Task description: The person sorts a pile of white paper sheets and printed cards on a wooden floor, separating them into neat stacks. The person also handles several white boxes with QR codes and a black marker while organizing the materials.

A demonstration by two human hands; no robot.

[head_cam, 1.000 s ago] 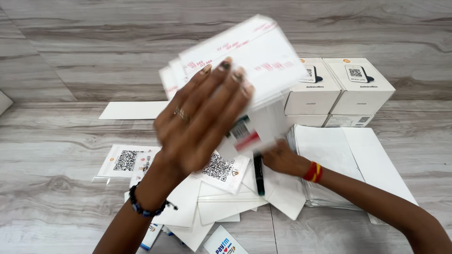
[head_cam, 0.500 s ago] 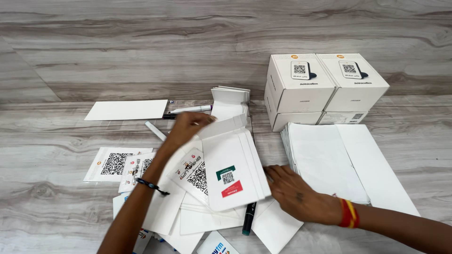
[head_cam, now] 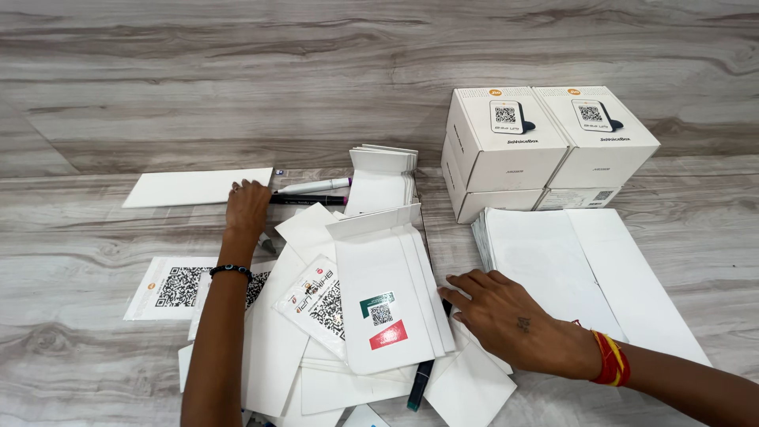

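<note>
My left hand (head_cam: pixel 247 207) lies palm down on the floor at the ends of a white marker (head_cam: pixel 315 187) and a black marker (head_cam: pixel 310 200), beside a long white sheet (head_cam: pixel 190 187). It grips nothing that I can see. My right hand (head_cam: pixel 506 312) rests flat, fingers spread, against the right edge of a stack of white envelopes (head_cam: pixel 387 269). The top envelope carries green and red stickers. A clear packet with a square code card (head_cam: pixel 320 296) lies to the left of that stack.
Two rows of white boxes (head_cam: pixel 506 146) stand at the back right, with a pile of white sheets (head_cam: pixel 553 265) in front. A small bundle of envelopes (head_cam: pixel 383 175) stands behind the stack. Code sheets (head_cam: pixel 175 286) lie at left; a dark marker (head_cam: pixel 419 383) pokes out below.
My left hand set the envelope stack down on the pile, then moved left and back to the markers. My right hand slid up to the stack's right edge.
</note>
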